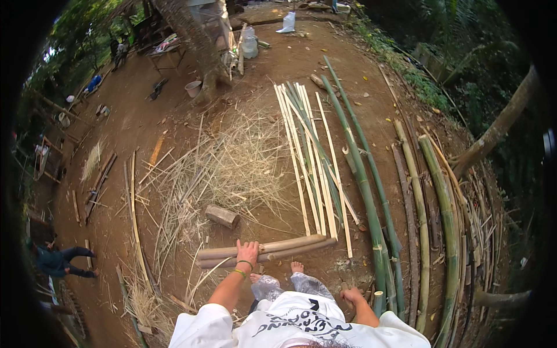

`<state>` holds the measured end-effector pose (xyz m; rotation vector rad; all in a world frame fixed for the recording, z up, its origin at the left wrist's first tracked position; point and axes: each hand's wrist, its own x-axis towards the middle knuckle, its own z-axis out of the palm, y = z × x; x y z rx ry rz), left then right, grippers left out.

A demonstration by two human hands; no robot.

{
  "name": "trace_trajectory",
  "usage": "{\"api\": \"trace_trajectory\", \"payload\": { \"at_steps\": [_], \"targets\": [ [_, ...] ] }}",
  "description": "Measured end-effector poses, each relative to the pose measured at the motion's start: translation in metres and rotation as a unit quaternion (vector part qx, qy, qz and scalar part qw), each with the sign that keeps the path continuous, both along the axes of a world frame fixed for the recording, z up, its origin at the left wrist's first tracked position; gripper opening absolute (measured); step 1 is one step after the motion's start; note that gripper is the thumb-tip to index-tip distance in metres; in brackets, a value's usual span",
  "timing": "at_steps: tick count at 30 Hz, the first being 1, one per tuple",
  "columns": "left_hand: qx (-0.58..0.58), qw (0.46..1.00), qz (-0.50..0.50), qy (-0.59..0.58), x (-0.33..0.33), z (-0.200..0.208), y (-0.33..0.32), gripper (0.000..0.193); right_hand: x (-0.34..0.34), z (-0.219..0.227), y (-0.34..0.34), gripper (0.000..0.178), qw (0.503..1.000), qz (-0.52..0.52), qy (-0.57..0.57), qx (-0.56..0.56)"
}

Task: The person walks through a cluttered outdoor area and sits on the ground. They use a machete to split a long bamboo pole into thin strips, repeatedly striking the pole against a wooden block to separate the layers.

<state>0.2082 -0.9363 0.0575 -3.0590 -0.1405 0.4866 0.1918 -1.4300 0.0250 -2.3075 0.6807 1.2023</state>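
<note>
Because round wood rolls easily, the pair of long, brown, round wooden poles (pixel 290 244) lying crosswise on the bare brown dirt ground (pixel 109 238), just in front of the person's bare feet (pixel 297 267), probably calls for a steady, flat hold. The left hand (pixel 248 253) lies palm down over the left part of the poles, fingers across the upper one; whether they close underneath cannot be told. Pressure nearer the middle would likely balance the load better, and fingertips are best clear of the seam between the poles, where they could be pinched. The right hand (pixel 351 297) is curled near the cut end of a green bamboo stem (pixel 378 301); whether it grips anything cannot be told. Toes should be clear too, and the right-hand pole ends deserve watching, since a sudden roll could knock the straight, pale, split strips (pixel 330 221) close beside them.
</note>
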Motion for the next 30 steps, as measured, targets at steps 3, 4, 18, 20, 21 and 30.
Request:
{"api": "trace_trajectory", "payload": {
  "at_steps": [3,4,18,20,21,30],
  "targets": [
    [0.025,0.992,-0.121,0.009,0.031,-0.013,-0.036,0.041,-0.041,-0.043,-0.036,0.034,0.992,-0.107,0.03,0.058],
    [0.027,0.986,-0.163,0.015,0.042,-0.013,-0.048,0.038,-0.059,-0.055,-0.045,0.038,0.987,-0.134,0.045,0.074],
    [-0.027,0.814,-0.579,0.036,0.131,-0.026,-0.332,0.042,-0.303,-0.012,-0.064,0.015,0.867,-0.485,0.089,0.062],
    [-0.1,0.796,-0.596,-0.009,0.121,-0.01,-0.363,0.052,-0.351,-0.028,-0.066,0.015,0.866,-0.482,0.119,0.064],
    [-0.142,0.794,-0.59,-0.04,0.114,-0.013,-0.375,0.056,-0.363,-0.036,-0.07,0.015,0.867,-0.476,0.134,0.066],
    [-0.277,0.889,-0.299,0.209,0.087,0.018,-0.259,0.07,-0.251,-0.03,-0.054,0.016,0.957,-0.207,0.188,0.076]
  ]
}}
